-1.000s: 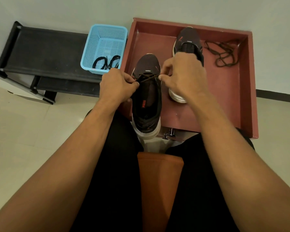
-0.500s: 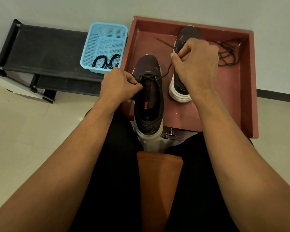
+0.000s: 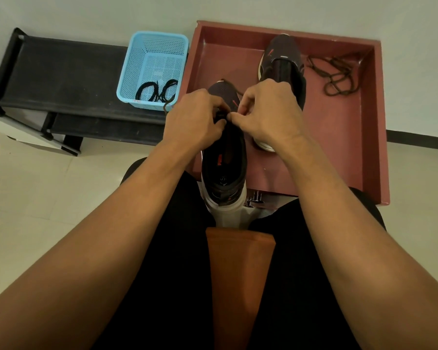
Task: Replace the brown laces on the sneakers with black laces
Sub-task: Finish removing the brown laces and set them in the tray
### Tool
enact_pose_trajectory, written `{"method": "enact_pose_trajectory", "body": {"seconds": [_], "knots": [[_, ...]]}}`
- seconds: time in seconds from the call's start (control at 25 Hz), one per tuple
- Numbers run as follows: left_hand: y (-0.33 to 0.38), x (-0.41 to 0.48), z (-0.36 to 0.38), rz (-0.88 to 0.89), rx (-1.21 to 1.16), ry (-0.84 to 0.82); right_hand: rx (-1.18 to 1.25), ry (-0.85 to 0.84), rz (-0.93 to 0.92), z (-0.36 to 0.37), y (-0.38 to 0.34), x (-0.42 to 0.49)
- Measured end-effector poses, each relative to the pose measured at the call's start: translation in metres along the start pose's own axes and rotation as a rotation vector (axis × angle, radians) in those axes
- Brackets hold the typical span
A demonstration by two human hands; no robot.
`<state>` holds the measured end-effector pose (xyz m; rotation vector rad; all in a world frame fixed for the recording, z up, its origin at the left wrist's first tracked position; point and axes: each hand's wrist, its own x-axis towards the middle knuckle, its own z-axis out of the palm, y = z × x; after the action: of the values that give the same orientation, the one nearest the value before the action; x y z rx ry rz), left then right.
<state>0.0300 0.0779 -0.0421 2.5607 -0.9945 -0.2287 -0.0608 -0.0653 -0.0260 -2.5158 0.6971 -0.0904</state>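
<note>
Left hand [image 3: 195,120], right hand [image 3: 268,112], pinching lace [image 3: 232,85] (curled)

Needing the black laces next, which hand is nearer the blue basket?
Left. The left hand is just right of the basket, at the near sneaker; the right hand is farther right.

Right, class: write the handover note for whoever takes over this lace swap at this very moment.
Left hand grips the near sneaker at its front eyelets; right hand pinches the threaded lace there.
Far sneaker stands in the red tray and shows no lace; a removed brown lace lies beside it. Black laces sit in the blue basket.
Done: one sneaker apparently unlaced.
Left: finish pulling out the near sneaker's lace, then thread black laces into both.
</note>
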Motion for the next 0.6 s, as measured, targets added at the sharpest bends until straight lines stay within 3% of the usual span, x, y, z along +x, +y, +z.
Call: {"method": "enact_pose_trajectory", "body": {"seconds": [0.16,0.44,0.6], "knots": [[0.005,0.003,0.001,0.033,0.082,0.066,-0.055,-0.099,0.09,0.01,0.002,0.002],[0.008,0.003,0.003,0.03,0.097,0.049,-0.066,-0.004,0.102,0.021,0.002,0.005],[-0.005,0.003,-0.003,-0.132,-0.032,0.068,-0.037,0.026,0.085,0.027,0.0,0.004]]}}
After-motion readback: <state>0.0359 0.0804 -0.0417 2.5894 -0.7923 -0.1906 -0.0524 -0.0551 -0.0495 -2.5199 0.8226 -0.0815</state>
